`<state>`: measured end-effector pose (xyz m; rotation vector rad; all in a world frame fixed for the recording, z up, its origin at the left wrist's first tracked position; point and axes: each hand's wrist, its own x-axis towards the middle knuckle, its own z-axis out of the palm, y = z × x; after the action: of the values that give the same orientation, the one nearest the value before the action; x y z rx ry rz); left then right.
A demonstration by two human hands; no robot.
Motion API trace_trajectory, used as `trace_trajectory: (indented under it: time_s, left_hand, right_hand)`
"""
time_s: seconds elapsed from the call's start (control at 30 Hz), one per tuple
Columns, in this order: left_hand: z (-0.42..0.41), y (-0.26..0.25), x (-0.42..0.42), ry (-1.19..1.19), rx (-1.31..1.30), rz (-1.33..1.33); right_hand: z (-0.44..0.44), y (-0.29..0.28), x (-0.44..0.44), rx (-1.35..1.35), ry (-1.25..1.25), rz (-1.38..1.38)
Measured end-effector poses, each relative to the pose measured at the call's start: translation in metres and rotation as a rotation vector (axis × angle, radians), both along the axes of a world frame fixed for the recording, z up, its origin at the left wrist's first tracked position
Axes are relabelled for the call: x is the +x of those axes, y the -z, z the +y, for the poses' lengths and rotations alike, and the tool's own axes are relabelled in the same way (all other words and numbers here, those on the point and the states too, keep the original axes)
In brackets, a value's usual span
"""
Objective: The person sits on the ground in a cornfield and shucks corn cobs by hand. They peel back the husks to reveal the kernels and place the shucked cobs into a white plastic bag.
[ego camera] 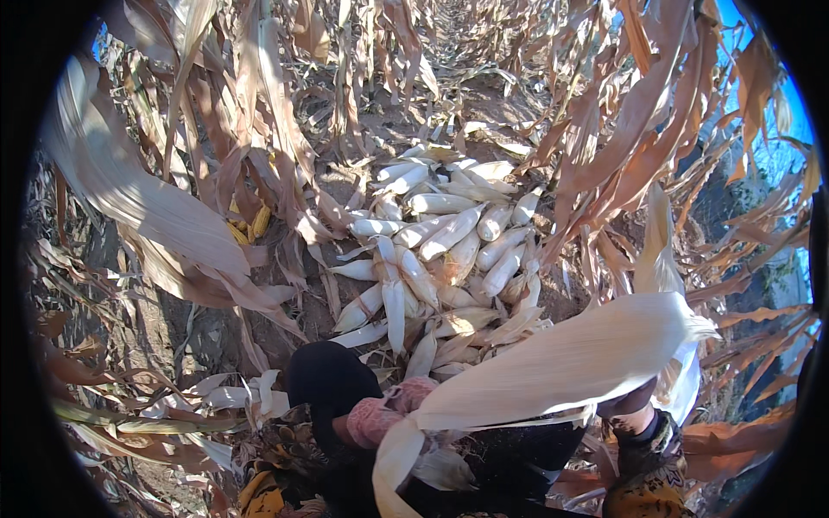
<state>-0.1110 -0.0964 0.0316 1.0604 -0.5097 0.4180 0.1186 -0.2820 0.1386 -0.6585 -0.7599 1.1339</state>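
Observation:
A broad, pale, dry corn husk [550,369] stretches across my lap between my two hands. My left hand [395,408], in a pink knitted glove, is curled around its narrow left end. At the right end, my right hand [625,401] grips the husk from beneath and is mostly hidden by it; a dark glove shows at its edge. Whether an ear sits inside the husk cannot be made out. Below my left hand, a smaller husk piece [447,469] lies over my dark trousers. In front of my knees is a heap of corn ears still in their husks [447,226].
Dry corn stalks with long leaves [259,97] stand on both sides and hang close on the right. Several bare yellow corn cobs [259,223] lie at the left behind a large drooping leaf [149,201]. Brown soil [388,123] and loose husks surround the heap.

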Motion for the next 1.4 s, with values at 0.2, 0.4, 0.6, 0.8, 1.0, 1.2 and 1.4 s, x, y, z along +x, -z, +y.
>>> trace_trajectory:
  time_s: [0.2, 0.4, 0.6, 0.8, 1.0, 1.2, 1.4]
  left_hand:
    - [0.041, 0.019, -0.01, -0.233, -0.292, 0.752]
    - [0.038, 0.047, -0.009, -0.264, -0.345, 0.475]
    - [0.022, 0.045, -0.012, -0.327, -0.281, 0.508]
    - [0.024, 0.027, 0.001, -0.099, -0.415, 0.714]
    - [0.022, 0.022, 0.007, 0.176, -0.396, 0.797]
    - [0.022, 0.013, 0.005, 0.414, -0.372, 0.874]
    - [-0.011, -0.018, -0.004, 0.286, 0.59, 0.739]
  right_hand:
    - [0.03, 0.035, 0.002, -0.366, 0.339, 0.009]
    - [0.093, 0.059, -0.019, -0.375, 0.205, -0.147]
    - [0.138, 0.05, -0.047, -0.259, 0.026, -0.204]
    - [0.139, 0.048, -0.055, -0.207, -0.145, -0.344]
    - [0.132, 0.046, -0.067, -0.205, 0.02, 0.063]
    - [0.106, 0.076, -0.062, -0.067, -0.184, 0.386]
    - [0.04, 0.07, -0.078, -0.546, -0.325, 0.28]
